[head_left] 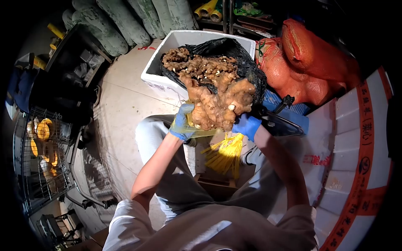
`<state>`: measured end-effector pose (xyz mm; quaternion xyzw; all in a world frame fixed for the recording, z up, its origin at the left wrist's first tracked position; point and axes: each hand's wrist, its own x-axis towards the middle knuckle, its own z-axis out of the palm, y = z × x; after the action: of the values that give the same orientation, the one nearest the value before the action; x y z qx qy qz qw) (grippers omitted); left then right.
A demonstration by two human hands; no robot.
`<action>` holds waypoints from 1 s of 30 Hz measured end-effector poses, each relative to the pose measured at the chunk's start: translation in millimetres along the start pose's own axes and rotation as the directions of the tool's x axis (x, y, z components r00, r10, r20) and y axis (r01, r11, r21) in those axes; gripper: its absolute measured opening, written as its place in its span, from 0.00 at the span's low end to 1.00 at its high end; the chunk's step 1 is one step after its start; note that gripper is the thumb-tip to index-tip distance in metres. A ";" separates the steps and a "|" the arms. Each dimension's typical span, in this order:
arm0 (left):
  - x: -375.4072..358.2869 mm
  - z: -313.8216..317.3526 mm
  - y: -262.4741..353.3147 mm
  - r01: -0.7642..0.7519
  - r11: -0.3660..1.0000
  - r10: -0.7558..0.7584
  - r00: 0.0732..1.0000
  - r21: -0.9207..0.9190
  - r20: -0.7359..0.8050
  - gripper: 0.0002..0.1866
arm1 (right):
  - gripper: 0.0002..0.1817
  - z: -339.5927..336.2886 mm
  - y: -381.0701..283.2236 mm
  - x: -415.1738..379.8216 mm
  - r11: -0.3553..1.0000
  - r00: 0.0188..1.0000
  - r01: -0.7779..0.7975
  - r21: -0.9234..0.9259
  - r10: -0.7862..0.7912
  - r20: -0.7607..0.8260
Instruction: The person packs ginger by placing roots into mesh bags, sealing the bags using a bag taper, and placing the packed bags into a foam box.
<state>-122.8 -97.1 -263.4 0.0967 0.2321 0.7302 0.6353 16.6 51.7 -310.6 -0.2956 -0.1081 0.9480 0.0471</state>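
Note:
A large, knobbly piece of ginger (217,102) is held up in front of me between both hands. My left hand (183,121), in a blue glove, grips its lower left side, with thin yellow see-through material (201,133) around the fingers and under the ginger. My right hand (248,125), also blue-gloved, is closed against the lower right side; its fingertips are partly hidden. Just beyond, more ginger (205,66) lies in a black plastic bag (253,73) inside a white foam box (153,72). Below the ginger, a bunch of yellow strips (226,154) fans out between my knees.
Orange mesh sacks (301,71) are piled at the right behind white boxes (351,150) with red tape. A wire cart (46,154) holding yellow-orange produce stands at the left. Green wax-gourd-like produce (113,25) leans at the back. A dark, handled object (280,119) sits beside my right hand.

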 end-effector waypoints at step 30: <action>-29.0 -33.9 -26.6 -0.305 0.910 0.293 0.952 0.280 0.084 0.32 | 0.16 8.6 82.7 -78.4 0.906 0.987 0.081 0.416 -0.131 0.092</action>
<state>-109.1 -130.4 -300.8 0.2378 0.3062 0.7747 0.4995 73.9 -42.1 -279.9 -0.2165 0.0751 0.9613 0.1532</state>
